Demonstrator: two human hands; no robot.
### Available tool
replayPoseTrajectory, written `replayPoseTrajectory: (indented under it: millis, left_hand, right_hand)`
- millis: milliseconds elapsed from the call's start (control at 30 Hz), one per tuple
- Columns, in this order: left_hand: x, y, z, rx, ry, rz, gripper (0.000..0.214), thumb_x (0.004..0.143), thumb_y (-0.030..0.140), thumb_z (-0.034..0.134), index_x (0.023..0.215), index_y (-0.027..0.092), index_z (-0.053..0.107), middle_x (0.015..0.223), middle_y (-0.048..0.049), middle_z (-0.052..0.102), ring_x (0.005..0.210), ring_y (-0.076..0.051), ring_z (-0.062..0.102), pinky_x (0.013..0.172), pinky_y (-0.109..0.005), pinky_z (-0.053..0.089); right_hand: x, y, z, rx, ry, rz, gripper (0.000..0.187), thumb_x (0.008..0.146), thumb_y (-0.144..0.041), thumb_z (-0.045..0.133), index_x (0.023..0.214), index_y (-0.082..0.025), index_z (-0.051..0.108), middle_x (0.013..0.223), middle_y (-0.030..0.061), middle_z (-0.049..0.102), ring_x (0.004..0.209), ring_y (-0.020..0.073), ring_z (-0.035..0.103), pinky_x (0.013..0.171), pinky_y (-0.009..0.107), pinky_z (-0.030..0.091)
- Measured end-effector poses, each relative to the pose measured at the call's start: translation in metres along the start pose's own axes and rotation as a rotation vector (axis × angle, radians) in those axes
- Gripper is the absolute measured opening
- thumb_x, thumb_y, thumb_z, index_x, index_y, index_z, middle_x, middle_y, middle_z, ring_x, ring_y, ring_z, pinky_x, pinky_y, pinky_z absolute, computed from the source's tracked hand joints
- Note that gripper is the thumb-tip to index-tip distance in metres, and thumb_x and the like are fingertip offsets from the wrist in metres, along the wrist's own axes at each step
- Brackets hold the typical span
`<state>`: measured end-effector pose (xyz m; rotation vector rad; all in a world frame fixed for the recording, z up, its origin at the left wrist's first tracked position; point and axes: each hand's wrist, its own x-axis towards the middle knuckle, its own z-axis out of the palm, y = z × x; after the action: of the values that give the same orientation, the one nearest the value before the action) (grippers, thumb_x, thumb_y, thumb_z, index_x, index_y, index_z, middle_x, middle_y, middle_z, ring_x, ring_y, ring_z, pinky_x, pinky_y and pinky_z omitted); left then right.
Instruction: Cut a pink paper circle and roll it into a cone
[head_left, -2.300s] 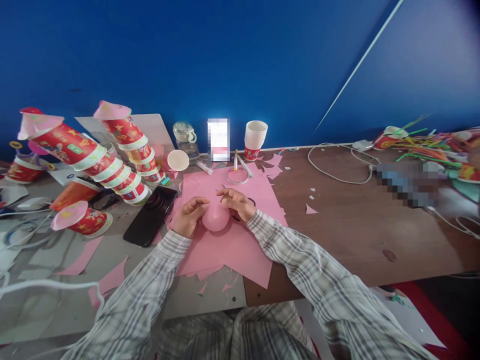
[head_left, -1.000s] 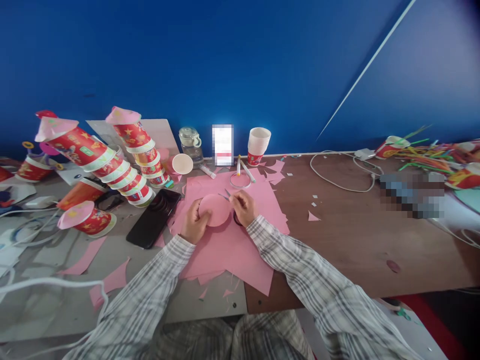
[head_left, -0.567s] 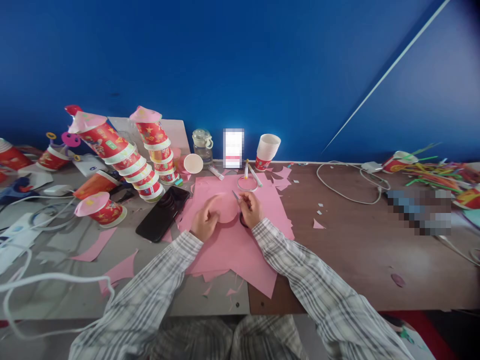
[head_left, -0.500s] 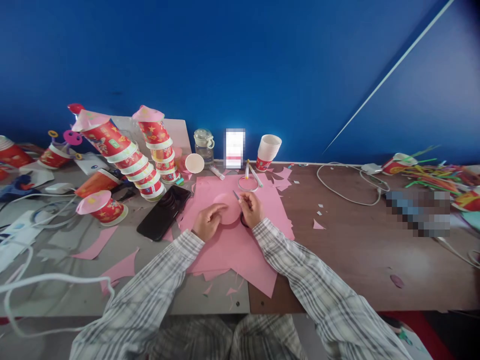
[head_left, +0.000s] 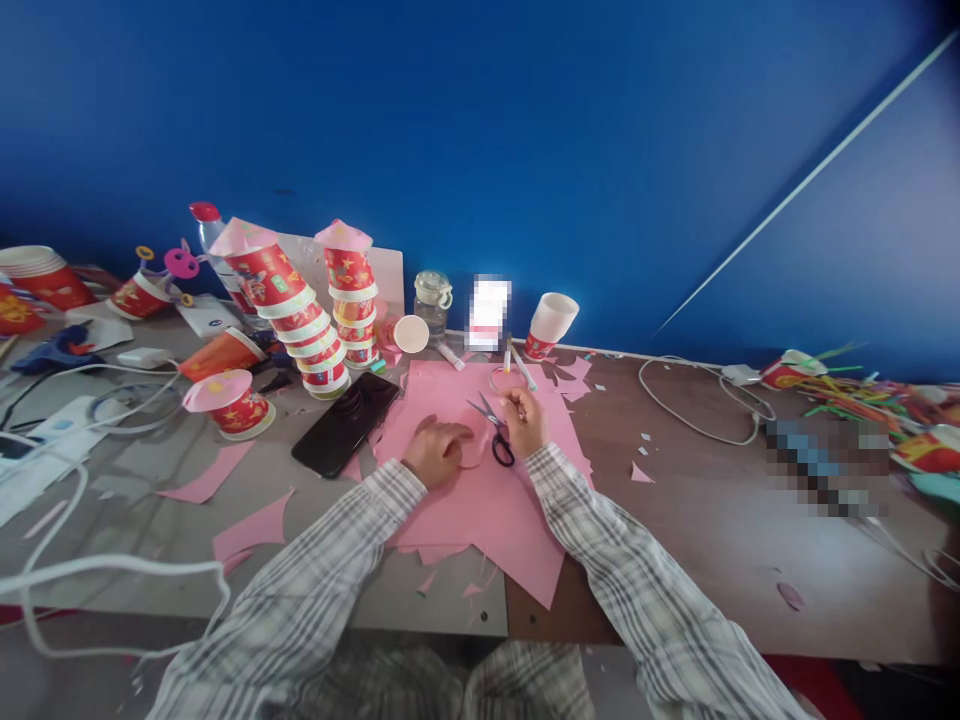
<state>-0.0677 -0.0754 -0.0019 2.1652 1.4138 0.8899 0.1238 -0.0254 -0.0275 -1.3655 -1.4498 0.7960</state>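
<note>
My left hand (head_left: 437, 452) lies with bent fingers on a round pink paper cut-out (head_left: 472, 452), pinning it to the big pink paper sheets (head_left: 495, 510) on the desk. My right hand (head_left: 526, 420) is curled just right of it. Black-handled scissors (head_left: 495, 432) lie with blades apart against that hand's left side. Whether the fingers grip them is unclear. Both sleeves are grey plaid.
A black phone (head_left: 345, 425) lies left of the sheets. Behind it stand leaning stacks of red paper cups (head_left: 300, 320), a jar (head_left: 433, 300), white cups (head_left: 553, 322), a tape ring (head_left: 507, 379) and markers. Cables (head_left: 697, 405) and coloured straws (head_left: 847, 395) are to the right.
The view swung left and down. The pink disc was lowered flat onto the sheets. The scissors now show fully beside my right hand instead of sticking out from its fingers.
</note>
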Motion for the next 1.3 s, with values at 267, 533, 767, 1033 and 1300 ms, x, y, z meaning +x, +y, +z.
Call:
replayPoseTrajectory:
  millis: [267,533,767,1033,1300]
  left_hand:
    - [-0.002,0.001,0.0,0.162,0.052,0.045,0.022,0.062,0.013,0.049,0.077,0.023,0.062,0.073,-0.0041,0.056,0.072,-0.021,0.053,0.09,-0.049,0.032]
    - [-0.003,-0.004,0.001,0.134,0.128,0.075,0.014,0.066,0.02,0.053,0.076,0.025,0.062,0.093,-0.0083,0.052,0.087,-0.027,0.051,0.089,-0.054,0.031]
    - [-0.002,-0.005,0.001,0.016,0.268,0.072,0.025,0.063,0.017,0.055,0.088,0.022,0.058,0.092,-0.0102,0.051,0.089,-0.027,0.05,0.08,-0.046,0.042]
    - [0.003,0.006,-0.015,-0.362,0.424,0.087,0.044,0.073,0.025,0.051,0.113,0.016,0.036,0.092,-0.0081,0.051,0.084,-0.019,0.051,0.08,-0.04,0.044]
    - [-0.003,0.019,-0.012,-0.287,0.3,0.136,0.058,0.067,0.033,0.061,0.116,0.016,0.037,0.095,-0.0093,0.054,0.089,-0.021,0.052,0.082,-0.038,0.043]
  right_hand:
    - [0.066,-0.022,0.034,-0.212,-0.171,0.004,0.026,0.085,-0.013,0.087,0.078,-0.028,0.066,0.088,0.0019,0.072,0.095,0.0251,0.067,0.105,0.043,0.059]
    - [0.117,-0.03,0.089,-0.246,-0.218,0.071,0.053,0.088,-0.016,0.096,0.077,-0.032,0.047,0.091,0.0028,0.072,0.111,0.0257,0.069,0.106,0.039,0.051]
    - [0.105,-0.042,0.063,-0.027,-0.265,0.197,0.037,0.097,-0.034,0.087,0.076,-0.031,0.057,0.07,-0.0032,0.059,0.082,0.0228,0.059,0.084,0.037,0.052]
    - [0.018,-0.035,-0.015,0.344,-0.463,0.378,0.05,0.093,-0.068,0.074,0.075,-0.035,0.041,0.065,-0.0036,0.04,0.063,0.0201,0.035,0.062,0.037,0.041]
    - [-0.014,-0.021,-0.019,0.486,-0.587,0.436,0.046,0.083,-0.064,0.082,0.07,-0.033,0.051,0.06,-0.0067,0.035,0.06,0.017,0.028,0.058,0.031,0.031]
